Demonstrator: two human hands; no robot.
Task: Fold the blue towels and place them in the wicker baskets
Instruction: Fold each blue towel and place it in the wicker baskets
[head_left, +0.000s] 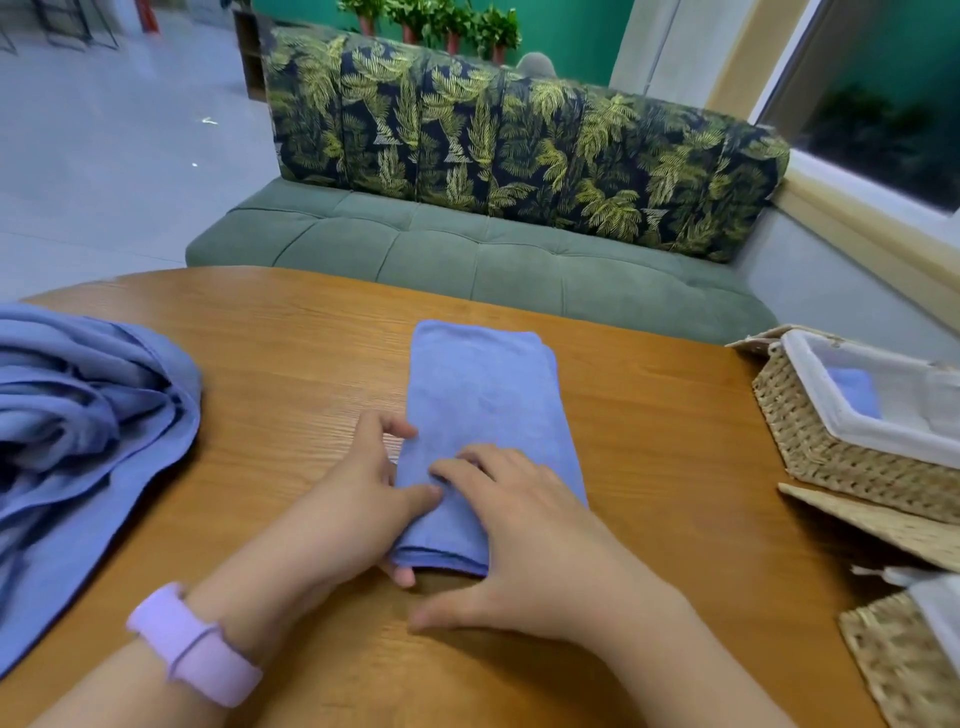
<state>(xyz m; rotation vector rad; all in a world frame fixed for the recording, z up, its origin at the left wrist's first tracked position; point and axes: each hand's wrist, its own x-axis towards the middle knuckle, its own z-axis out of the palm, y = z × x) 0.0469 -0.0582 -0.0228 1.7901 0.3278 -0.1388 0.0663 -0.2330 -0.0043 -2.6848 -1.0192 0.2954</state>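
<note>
A blue towel (483, 410), folded into a long narrow strip of several layers, lay flat on the wooden table, running from near the table's far edge toward the person. Its near end was gripped at the left edge by the left hand (353, 514), thumb on top and fingers under the layers, while the right hand (524, 525) pressed flat on top of it. A heap of unfolded blue towels (78, 431) sat bunched at the table's left side, well apart from the strip. At the right edge stood a wicker basket (831, 447) with a white liner, a folded blue towel (854, 391) lying inside. A second wicker basket (893, 660) showed partly at the near right corner
</note>
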